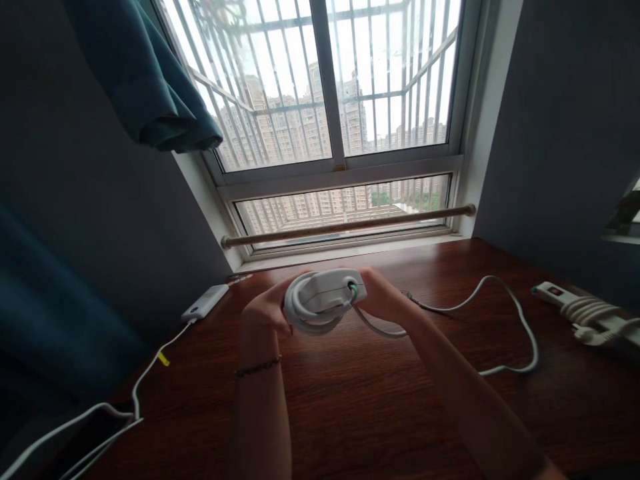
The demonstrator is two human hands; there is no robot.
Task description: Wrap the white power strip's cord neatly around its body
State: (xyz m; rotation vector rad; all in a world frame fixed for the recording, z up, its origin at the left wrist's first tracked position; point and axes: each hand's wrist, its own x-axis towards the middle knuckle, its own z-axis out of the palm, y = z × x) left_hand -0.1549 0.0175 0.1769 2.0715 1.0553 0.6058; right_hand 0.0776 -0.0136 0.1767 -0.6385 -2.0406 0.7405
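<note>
Above the middle of the wooden table, a white power strip [340, 287] is held end-on towards me, with several turns of its white cord [303, 313] wound round it. My left hand [267, 308] is closed round the left side, against the wound cord, its thumb low and most fingers hidden behind. On the other side my right hand [383, 297] grips the strip's right side, its fingers also mostly out of sight. A green-tinged piece shows where the cord enters the strip's near end. The loose cord [523, 320] runs behind my right forearm and loops across the table.
A second white power strip [555, 291], wrapped in its own cord, lies at the table's right. At the left lies a white box-shaped device [205, 302] with a cable bearing a yellow tag [163, 359]. A barred window [340, 133] and wooden rail [350, 228] stand behind the table [340, 407].
</note>
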